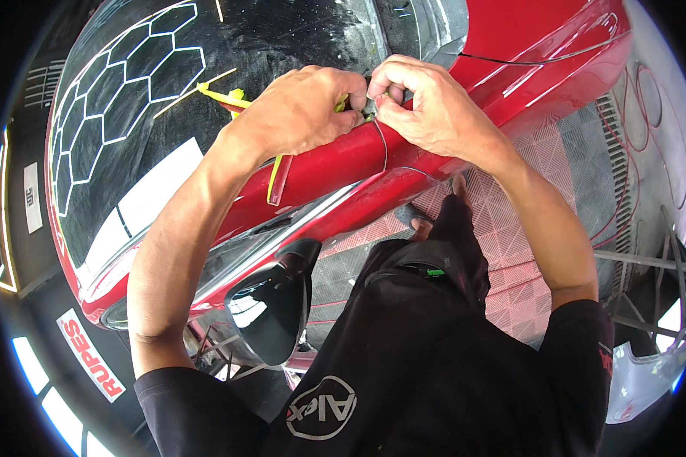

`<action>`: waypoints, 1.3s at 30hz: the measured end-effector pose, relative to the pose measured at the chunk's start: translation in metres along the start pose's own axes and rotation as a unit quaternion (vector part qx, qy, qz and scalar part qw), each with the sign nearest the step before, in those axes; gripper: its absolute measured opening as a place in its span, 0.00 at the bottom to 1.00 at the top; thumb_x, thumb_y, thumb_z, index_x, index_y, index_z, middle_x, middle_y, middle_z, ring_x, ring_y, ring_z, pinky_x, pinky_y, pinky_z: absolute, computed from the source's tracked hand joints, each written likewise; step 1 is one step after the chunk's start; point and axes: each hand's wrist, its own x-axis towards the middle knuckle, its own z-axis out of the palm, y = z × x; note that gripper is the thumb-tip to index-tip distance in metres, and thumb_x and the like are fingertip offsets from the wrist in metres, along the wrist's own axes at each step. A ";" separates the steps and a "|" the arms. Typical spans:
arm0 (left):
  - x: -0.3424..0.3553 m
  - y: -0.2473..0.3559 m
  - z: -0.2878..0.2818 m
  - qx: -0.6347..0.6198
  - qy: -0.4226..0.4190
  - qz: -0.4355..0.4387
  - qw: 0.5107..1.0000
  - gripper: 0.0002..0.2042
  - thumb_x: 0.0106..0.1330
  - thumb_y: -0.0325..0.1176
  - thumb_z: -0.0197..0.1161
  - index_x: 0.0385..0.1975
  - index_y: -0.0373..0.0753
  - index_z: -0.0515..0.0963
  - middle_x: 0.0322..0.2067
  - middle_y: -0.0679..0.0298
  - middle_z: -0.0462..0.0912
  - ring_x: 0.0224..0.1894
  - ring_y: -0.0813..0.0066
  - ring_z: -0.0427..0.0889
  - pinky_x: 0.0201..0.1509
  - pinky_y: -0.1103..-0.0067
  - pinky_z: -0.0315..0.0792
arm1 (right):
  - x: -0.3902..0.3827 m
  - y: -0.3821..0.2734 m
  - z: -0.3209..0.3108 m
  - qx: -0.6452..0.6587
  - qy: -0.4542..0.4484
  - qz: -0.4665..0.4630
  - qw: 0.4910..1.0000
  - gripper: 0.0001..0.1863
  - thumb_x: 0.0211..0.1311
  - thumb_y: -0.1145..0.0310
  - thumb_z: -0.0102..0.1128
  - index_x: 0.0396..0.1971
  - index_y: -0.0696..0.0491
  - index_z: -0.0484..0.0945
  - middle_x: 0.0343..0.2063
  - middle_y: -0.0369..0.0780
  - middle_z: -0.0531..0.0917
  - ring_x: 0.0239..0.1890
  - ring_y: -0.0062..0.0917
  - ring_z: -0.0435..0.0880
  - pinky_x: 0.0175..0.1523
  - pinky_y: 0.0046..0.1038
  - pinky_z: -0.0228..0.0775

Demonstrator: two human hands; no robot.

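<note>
Both my hands meet over the edge of a red car [351,156], beside its dark glass [251,38]. My left hand [301,107] is closed, thumb and fingers pinched around yellow-green masking tape [225,97]. One loose end of it sticks out left of the wrist over the glass; a tape strip [278,180] hangs below the palm against the red paint. My right hand [427,103] is closed too, its thumb and fingertips pressed together close to the left fingertips. Small green bits show between the hands. What the right fingertips hold is hidden.
A black side mirror [270,305] juts from the car near my left side. Grated floor tiles [522,183] lie under my feet, with a red hose [633,145] at the right. Metal stand bars [648,263] stand at the far right. Hexagonal lights reflect in the glass.
</note>
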 end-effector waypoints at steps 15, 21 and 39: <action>0.013 0.009 0.012 0.077 0.051 -0.024 0.995 0.12 0.64 0.38 0.73 0.38 0.36 0.86 0.32 0.50 0.90 0.40 0.45 0.90 0.48 0.58 0.83 | 0.001 -0.001 -0.001 -0.002 0.003 0.013 1.000 0.05 0.61 0.78 0.65 0.35 0.62 0.79 0.30 0.42 0.80 0.24 0.26 0.79 0.34 0.32 0.74; -0.004 -0.003 0.022 -0.003 0.151 0.025 0.988 0.08 0.74 0.34 0.66 0.45 0.37 0.84 0.33 0.55 0.90 0.35 0.51 0.90 0.42 0.61 0.81 | 0.002 -0.005 -0.001 0.002 0.005 -0.001 1.000 0.05 0.62 0.78 0.65 0.35 0.61 0.79 0.29 0.40 0.79 0.24 0.24 0.77 0.34 0.31 0.73; -0.077 0.112 0.041 -0.606 0.479 0.192 0.605 0.49 0.75 0.75 0.43 0.75 0.30 0.64 0.61 0.50 0.73 0.63 0.61 0.72 0.70 0.64 0.65 | -0.040 -0.142 0.051 0.551 0.103 0.101 0.822 0.44 0.82 0.33 0.39 0.71 0.62 0.67 0.70 0.49 0.73 0.75 0.36 0.69 0.78 0.38 0.60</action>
